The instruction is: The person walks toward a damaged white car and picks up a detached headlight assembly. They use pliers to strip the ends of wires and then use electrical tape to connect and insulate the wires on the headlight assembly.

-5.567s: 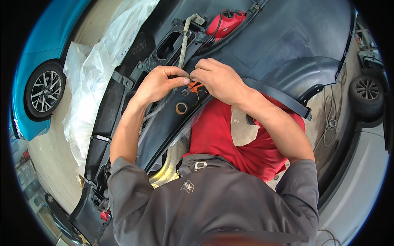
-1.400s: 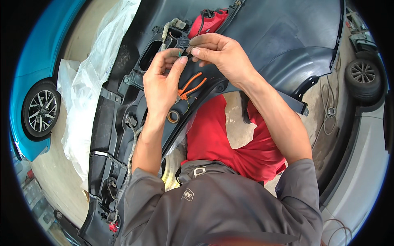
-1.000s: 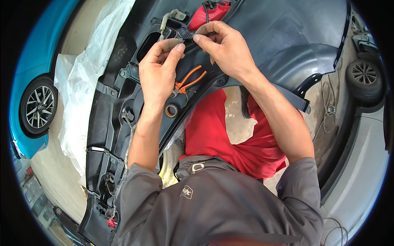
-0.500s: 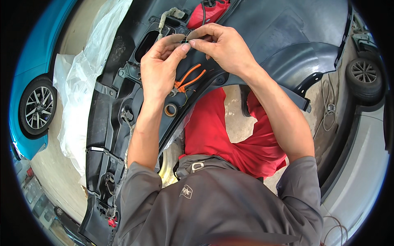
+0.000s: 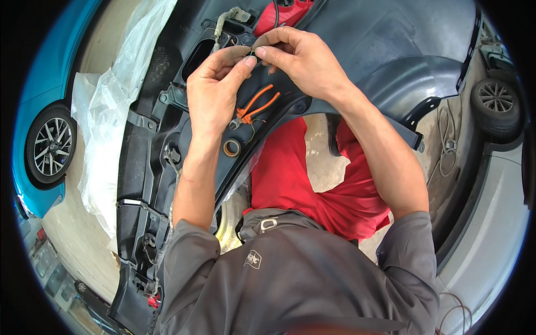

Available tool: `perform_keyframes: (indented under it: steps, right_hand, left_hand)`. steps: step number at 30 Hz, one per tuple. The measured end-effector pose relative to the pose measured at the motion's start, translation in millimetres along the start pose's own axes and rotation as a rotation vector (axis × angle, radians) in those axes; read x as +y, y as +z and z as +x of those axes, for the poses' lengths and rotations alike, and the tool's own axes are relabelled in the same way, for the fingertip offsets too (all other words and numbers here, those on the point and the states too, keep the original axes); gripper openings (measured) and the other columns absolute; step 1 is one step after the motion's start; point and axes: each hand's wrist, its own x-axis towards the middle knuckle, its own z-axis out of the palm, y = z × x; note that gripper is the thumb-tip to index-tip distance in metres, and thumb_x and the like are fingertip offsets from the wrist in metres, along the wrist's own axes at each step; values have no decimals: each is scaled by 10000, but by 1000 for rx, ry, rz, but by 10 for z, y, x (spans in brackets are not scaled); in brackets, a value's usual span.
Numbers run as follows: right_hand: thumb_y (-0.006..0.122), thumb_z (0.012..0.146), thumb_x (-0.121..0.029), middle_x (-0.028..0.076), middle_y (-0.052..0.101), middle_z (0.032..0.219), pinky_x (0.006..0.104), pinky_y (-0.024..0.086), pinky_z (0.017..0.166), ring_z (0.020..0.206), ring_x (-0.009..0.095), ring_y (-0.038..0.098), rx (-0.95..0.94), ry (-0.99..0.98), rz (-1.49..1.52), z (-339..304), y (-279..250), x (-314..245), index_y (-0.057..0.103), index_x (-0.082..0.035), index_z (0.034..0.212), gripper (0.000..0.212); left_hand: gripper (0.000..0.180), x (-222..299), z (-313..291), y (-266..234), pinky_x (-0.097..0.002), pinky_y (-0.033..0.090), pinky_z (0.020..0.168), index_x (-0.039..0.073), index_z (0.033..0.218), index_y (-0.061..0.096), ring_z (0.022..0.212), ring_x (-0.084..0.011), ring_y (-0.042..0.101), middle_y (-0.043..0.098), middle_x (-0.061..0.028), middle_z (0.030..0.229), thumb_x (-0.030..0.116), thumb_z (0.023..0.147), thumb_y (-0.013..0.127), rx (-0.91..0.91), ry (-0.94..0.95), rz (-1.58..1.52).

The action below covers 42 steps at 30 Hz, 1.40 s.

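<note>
Fingertips of my left hand and my right hand meet above a large dark car bumper cover. Both are pinched closed on what looks like a thin greenish wire, most of it hidden by the fingers. Below them, orange-handled pliers lie on the bumper with their handles spread, beside a short bit of thin wire. A small roll of tape rests near the pliers. Just beyond my hands are a wrapped wiring harness and a red lamp.
Clear plastic sheeting drapes along the left of the bumper, with a blue car past it. On the right are a silvery car body, a wheel and a cable on the floor.
Both hands have shifted slightly up and left, still pinched together at the fingertips. The pliers and the tape roll stay in place on the bumper.
</note>
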Motion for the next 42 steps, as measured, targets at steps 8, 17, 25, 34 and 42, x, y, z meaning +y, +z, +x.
perform_keyframes:
  steps: [8,17,25,34,42]
  right_hand:
    - [774,1032,-204,50,767,997,277,583,809,850,109,694,2,-73,10,27,-22,79,761,11,1206,277]
    - [771,1030,-211,26,708,931,285,560,789,832,104,659,22,-163,-97,47,-46,111,763,13,1154,257]
    - [779,1011,-130,41,712,1016,325,574,824,879,127,671,18,-210,-93,23,-27,122,692,0,1214,256]
    - [805,902,-45,54,674,1021,350,606,748,867,246,723,224,-677,-571,12,31,181,746,-75,1144,251]
    - [784,948,-138,72,700,1063,374,603,777,904,276,729,133,-543,-611,0,7,176,765,-61,1129,198]
  left_hand:
    - [234,36,-6,-12,-243,592,851,-5,1195,797,925,-82,728,802,-43,1031,68,976,834,-12,10,24]
    - [173,56,11,-54,-251,559,764,10,1120,832,828,-61,679,792,-20,970,114,981,834,-15,84,198]
    - [192,67,46,-27,-250,537,746,1,1131,826,796,-66,659,770,-7,934,140,1000,813,7,105,305]
    - [215,189,95,-53,-250,514,774,-48,1129,800,833,-90,622,766,-44,970,123,999,800,-77,-262,-54]
    - [176,132,40,-46,-314,581,749,5,1109,804,811,-149,711,778,-61,950,120,976,799,-38,64,351]
